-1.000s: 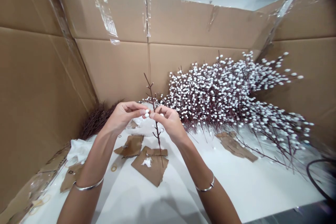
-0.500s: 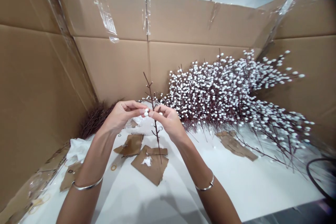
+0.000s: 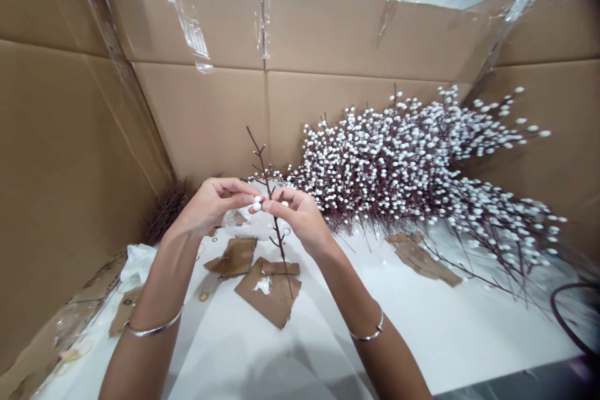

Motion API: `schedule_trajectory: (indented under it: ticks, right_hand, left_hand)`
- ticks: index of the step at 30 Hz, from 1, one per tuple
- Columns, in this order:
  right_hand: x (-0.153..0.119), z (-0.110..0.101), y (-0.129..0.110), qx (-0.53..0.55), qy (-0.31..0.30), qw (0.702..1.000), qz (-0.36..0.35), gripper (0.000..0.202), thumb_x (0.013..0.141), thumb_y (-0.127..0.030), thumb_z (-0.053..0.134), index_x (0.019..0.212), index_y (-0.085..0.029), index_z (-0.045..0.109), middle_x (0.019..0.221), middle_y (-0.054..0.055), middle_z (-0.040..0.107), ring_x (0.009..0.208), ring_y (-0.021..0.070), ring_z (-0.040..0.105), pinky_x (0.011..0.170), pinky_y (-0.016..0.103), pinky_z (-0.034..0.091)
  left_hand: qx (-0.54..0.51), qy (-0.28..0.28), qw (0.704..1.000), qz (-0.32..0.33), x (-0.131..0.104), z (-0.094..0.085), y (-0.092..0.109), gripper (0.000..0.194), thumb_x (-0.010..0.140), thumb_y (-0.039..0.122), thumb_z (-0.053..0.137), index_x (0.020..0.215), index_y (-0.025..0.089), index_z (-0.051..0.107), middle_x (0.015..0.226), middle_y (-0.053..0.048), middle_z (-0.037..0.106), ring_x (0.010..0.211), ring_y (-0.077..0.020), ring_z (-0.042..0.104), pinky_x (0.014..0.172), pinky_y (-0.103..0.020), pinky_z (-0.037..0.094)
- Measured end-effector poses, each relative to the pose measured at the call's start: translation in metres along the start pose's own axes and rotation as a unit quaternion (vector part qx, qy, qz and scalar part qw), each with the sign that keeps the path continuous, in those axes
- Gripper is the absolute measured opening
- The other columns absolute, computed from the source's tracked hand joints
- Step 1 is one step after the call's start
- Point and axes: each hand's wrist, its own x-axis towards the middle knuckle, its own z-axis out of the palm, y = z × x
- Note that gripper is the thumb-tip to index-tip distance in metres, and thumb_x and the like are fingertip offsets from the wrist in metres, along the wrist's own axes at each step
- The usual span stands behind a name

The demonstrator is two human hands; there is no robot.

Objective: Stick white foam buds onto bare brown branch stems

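A thin dark brown artificial branch [image 3: 278, 234] with short side twigs stands nearly upright in front of me, its top leaning left. My right hand [image 3: 302, 215] is closed around its middle, with thumb and fingertips pinching. From the left, my left hand [image 3: 210, 203] pinches small white berries [image 3: 257, 204] right beside the branch. The fingertips of both hands almost meet there, so the exact contact between berry and twig is hidden. Another white berry shows near the right fingers.
A large heap of berry branches [image 3: 384, 156] fills the right and back. Bare dark stems [image 3: 166, 212] lie at the left. Torn cardboard pieces [image 3: 269, 300], white plastic [image 3: 138, 262] and a rubber band [image 3: 203, 295] lie on the white table [image 3: 225, 350]. Cardboard walls [image 3: 206, 112] surround it.
Both hands have shifted very slightly left with the berries. The branch's top has tilted a little further left and its lower end right.
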Motion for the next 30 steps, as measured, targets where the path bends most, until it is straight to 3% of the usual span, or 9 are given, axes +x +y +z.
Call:
schedule_trajectory:
  ticks: [6, 17, 22, 27, 30]
  right_hand:
    - [0.000, 0.001, 0.002, 0.011, 0.002, 1.000, -0.011, 0.023, 0.076, -0.033, 0.072, 0.066, -0.019, 0.057, 0.067, -0.004, 0.055, 0.065, 0.0104, 0.049, 0.065, 0.025, 0.037]
    - [0.003, 0.006, 0.004, 0.036, 0.020, 0.999, -0.006, 0.022, 0.071, -0.033, 0.075, 0.063, -0.019, 0.059, 0.063, -0.004, 0.058, 0.063, 0.0112, 0.052, 0.066, 0.026, 0.042]
    - [0.002, 0.004, 0.005, 0.033, 0.013, 0.999, 0.005, 0.021, 0.073, -0.033, 0.074, 0.065, -0.020, 0.060, 0.067, -0.003, 0.063, 0.068, 0.0128, 0.057, 0.072, 0.028, 0.043]
    - [0.002, 0.000, 0.003, 0.051, 0.038, 0.998, -0.016, 0.016, 0.081, -0.034, 0.070, 0.073, -0.021, 0.065, 0.081, 0.001, 0.073, 0.083, 0.0159, 0.065, 0.083, 0.031, 0.048]
    - [0.003, -0.004, 0.003, 0.074, 0.083, 0.993, -0.042, 0.013, 0.082, -0.033, 0.071, 0.076, -0.021, 0.068, 0.084, 0.001, 0.074, 0.084, 0.0154, 0.066, 0.086, 0.030, 0.048]
  left_hand:
    - [-0.005, 0.000, 1.000, 0.009, 0.001, 0.001, -0.001, 0.019, 0.066, 0.034, 0.086, 0.073, 0.018, 0.079, 0.074, -0.006, 0.073, 0.067, -0.0145, 0.064, 0.059, -0.023, 0.049]
    - [0.043, 0.008, 0.999, 0.028, -0.001, -0.001, 0.002, 0.016, 0.069, 0.031, 0.083, 0.074, 0.017, 0.077, 0.081, -0.006, 0.075, 0.071, -0.0161, 0.066, 0.065, -0.026, 0.052]
    - [0.060, 0.014, 0.998, 0.025, -0.002, 0.000, 0.002, 0.019, 0.070, 0.034, 0.083, 0.076, 0.017, 0.077, 0.081, -0.007, 0.075, 0.071, -0.0170, 0.067, 0.065, -0.026, 0.052]
    - [0.067, 0.057, 0.996, 0.030, -0.003, 0.004, 0.004, 0.028, 0.078, 0.042, 0.076, 0.091, 0.018, 0.076, 0.089, -0.008, 0.077, 0.080, -0.0185, 0.069, 0.075, -0.029, 0.052]
    - [0.124, 0.004, 0.992, 0.012, -0.005, 0.007, 0.010, 0.031, 0.085, 0.046, 0.067, 0.099, 0.020, 0.076, 0.098, -0.008, 0.077, 0.091, -0.0205, 0.068, 0.082, -0.030, 0.051]
